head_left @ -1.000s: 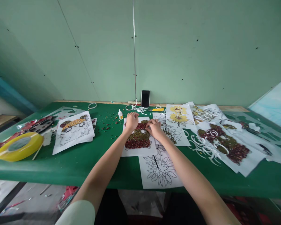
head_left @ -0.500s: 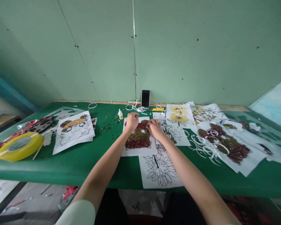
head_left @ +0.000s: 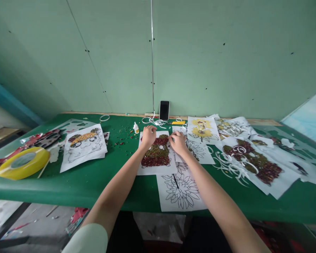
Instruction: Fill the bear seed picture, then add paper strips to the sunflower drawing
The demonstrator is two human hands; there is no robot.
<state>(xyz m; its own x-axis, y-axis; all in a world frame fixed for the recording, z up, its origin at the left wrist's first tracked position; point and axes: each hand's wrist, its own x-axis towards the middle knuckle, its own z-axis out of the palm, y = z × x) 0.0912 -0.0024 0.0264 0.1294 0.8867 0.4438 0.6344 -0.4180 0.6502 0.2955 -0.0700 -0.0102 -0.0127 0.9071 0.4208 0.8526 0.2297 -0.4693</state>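
In front of me lies a white paper with a picture (head_left: 158, 160) covered in dark red and olive-green bits, two pale round spots left among them. My left hand (head_left: 149, 136) rests at the paper's upper left, its fingers curled together; what they hold, if anything, is hidden. At the upper right edge is my right hand (head_left: 178, 141), with thumb and fingers bent inward in a pinch. Anything between those fingertips is too small to make out. A small white glue bottle (head_left: 136, 128) stands just left of my left hand, near scattered red and green bits (head_left: 119, 143).
Flower line drawings (head_left: 181, 191) lie below and right of the picture. An animal drawing (head_left: 84, 146) and yellow tape roll (head_left: 23, 163) are at left. A phone (head_left: 164, 110) leans on the wall near a yellow cutter (head_left: 178, 123). White strips (head_left: 230, 165) and another filled picture (head_left: 263, 167) lie right.
My right hand has drawn back slightly to the right, off the picture's coloured area, uncovering more of its upper right. My left hand stays about where it was.
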